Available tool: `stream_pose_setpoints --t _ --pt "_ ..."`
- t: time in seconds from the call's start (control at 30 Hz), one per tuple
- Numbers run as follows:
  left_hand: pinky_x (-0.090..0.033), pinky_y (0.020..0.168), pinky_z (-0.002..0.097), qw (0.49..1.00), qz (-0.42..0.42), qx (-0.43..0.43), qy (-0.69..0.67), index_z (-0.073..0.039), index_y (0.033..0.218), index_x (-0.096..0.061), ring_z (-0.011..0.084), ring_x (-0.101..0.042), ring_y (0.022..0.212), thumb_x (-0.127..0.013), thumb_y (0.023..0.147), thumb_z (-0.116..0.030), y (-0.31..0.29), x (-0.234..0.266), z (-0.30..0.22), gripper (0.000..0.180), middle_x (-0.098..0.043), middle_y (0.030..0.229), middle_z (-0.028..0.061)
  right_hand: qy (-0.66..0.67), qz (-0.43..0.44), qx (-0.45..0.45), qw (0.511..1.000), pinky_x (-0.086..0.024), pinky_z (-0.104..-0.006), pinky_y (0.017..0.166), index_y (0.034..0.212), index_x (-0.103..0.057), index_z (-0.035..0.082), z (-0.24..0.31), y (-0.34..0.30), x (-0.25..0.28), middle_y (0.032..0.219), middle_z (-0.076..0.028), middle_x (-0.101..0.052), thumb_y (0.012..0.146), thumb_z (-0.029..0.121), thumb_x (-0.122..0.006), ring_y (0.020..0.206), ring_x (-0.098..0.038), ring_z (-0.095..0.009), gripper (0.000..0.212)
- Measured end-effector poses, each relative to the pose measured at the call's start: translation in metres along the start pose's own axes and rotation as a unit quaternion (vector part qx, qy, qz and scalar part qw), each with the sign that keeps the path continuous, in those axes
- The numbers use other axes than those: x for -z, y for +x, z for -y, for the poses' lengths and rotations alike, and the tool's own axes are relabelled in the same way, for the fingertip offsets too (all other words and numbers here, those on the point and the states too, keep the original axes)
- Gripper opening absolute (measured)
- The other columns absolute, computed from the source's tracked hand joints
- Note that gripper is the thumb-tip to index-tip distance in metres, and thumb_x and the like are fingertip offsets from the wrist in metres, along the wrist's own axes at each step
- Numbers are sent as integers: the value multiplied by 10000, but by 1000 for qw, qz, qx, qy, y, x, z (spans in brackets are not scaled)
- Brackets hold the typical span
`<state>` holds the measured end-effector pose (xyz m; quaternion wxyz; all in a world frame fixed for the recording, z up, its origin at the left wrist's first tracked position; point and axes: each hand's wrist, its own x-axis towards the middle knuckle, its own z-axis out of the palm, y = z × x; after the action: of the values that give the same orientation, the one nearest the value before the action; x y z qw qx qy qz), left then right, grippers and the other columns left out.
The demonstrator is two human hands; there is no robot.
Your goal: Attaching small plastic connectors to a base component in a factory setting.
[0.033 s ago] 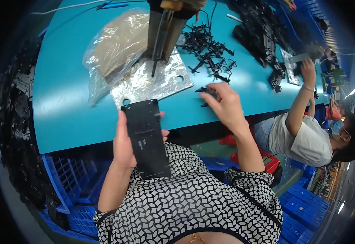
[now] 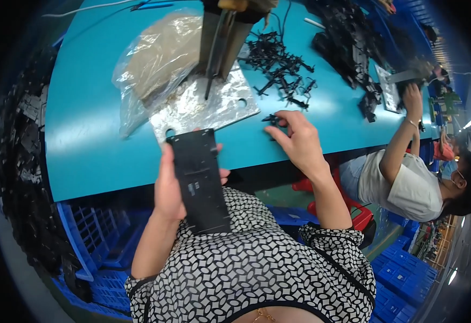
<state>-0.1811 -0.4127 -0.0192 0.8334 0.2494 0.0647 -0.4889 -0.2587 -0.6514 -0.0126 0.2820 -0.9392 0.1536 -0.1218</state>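
Observation:
A flat black plastic panel (image 2: 200,180) lies lengthwise in my left hand (image 2: 170,188), low in front of the table edge. My thumb runs along its left side and my fingertips show past its right side; the rest of that hand is hidden under it. To the right, my right hand (image 2: 299,141) hangs over the table with thumb and fingers curled around a small black plastic part (image 2: 270,119), which is partly hidden by the fingers. Beyond it is a loose pile of thin branched black parts (image 2: 281,67).
A silvery plate (image 2: 224,110) with holes lies under a machine's thin vertical rod (image 2: 209,89). Left of it sits a clear plastic bag (image 2: 157,59). Black mouldings (image 2: 348,48) are heaped at the far right, near a co-worker (image 2: 402,177). Blue crates (image 2: 92,237) stand below the table.
The whole view has shifted slightly. In my left hand the panel has tipped a little, and my right hand has closed slightly around the small part.

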Motion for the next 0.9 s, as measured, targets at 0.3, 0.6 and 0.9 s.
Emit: stream_pose_setpoints --t 0.3,0.6,0.9 --pt "-502 754 370 999 7 3 41 -133 1364 -236 251 -580 857 -150 899 -551 8 -5 12 631 -507 1127 134 145 -44 56 987 -454 -312 586 898 -613 -4 57 -19 3 777 -107 -600 719 -6 -633 683 -574 -229 180" --pt "-498 739 332 1000 15 -14 0 -121 1357 -231 159 -547 902 -217 936 -458 -3 -20 4 540 -500 1111 63 90 -109 311 940 -335 -291 599 862 -616 44 88 -4 -35 766 -17 -575 611 2 -691 649 -497 -171 265" --pt "-480 772 285 1000 7 -11 -25 -110 1341 -283 136 -539 917 -247 942 -432 -2 -15 7 514 -497 1114 56 70 -94 334 935 -342 -296 625 891 -612 43 88 -8 -39 780 -15 -573 620 -1 -684 660 -493 -174 284"
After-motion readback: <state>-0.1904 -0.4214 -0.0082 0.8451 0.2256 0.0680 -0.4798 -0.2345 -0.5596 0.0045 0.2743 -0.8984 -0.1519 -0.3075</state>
